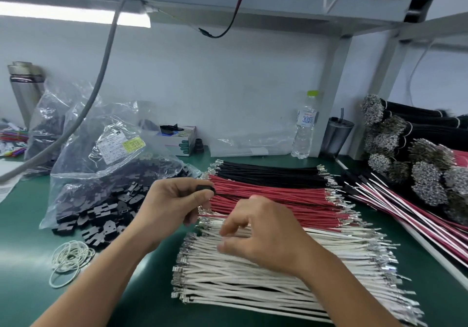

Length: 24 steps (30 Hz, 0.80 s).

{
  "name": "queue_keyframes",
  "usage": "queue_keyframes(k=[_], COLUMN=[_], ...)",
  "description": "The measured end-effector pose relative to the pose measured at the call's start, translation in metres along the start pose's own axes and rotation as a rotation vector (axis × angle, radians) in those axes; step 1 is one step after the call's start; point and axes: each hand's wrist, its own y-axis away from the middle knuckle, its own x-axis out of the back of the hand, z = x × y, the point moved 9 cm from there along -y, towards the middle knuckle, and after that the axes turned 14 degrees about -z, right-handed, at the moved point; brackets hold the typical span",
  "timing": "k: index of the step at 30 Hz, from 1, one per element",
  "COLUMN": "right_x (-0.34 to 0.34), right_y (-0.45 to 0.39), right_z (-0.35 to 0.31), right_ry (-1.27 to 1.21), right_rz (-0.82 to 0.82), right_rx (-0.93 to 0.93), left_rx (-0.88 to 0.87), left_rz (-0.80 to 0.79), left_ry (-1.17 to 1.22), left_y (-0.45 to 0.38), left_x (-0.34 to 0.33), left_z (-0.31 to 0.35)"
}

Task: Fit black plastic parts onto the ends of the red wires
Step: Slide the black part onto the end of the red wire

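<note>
- Pinching a black plastic part (pixel 202 188) between thumb and forefinger, the left hand (pixel 174 200) holds it at the near end of the red wires (pixel 273 200).
- Red wires lie flat on the green bench (pixel 25 238), between black wires (pixel 268 172) behind and white wires (pixel 253 276) in front.
- The right hand (pixel 263 235) hovers over the white wires with fingers curled; its grip seems to pinch a wire end, though blur hides it.
- A clear bag (pixel 101 164) of black parts sits left, rubber bands (pixel 71 260) near it.

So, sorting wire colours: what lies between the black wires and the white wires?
The red wires lie between the black wires and the white wires, in the head view.
</note>
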Motion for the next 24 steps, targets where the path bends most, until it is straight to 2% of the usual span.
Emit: queue_keyframes(k=[2, 10, 17, 24], right_x=[-0.017, -0.007, 0.036, 0.034], right_y=[-0.003, -0.004, 0.004, 0.014], right_z=[0.002, 0.004, 0.018, 0.019], right_ry=[-0.072, -0.101, -0.148, -0.137], right_rz=[-0.09, -0.037, 0.25, 0.463], right_rx=[-0.033, -0.016, -0.032, -0.011], left_rx=[-0.004, 0.02, 0.032, 0.037], left_rz=[-0.021, -0.019, 0.001, -0.041], left_ry=[0.008, 0.03, 0.146, 0.197], left_y=[0.0, -0.001, 0.0, -0.002], left_x=[-0.003, -0.005, -0.001, -0.001], left_z=[-0.001, -0.003, -0.002, -0.006])
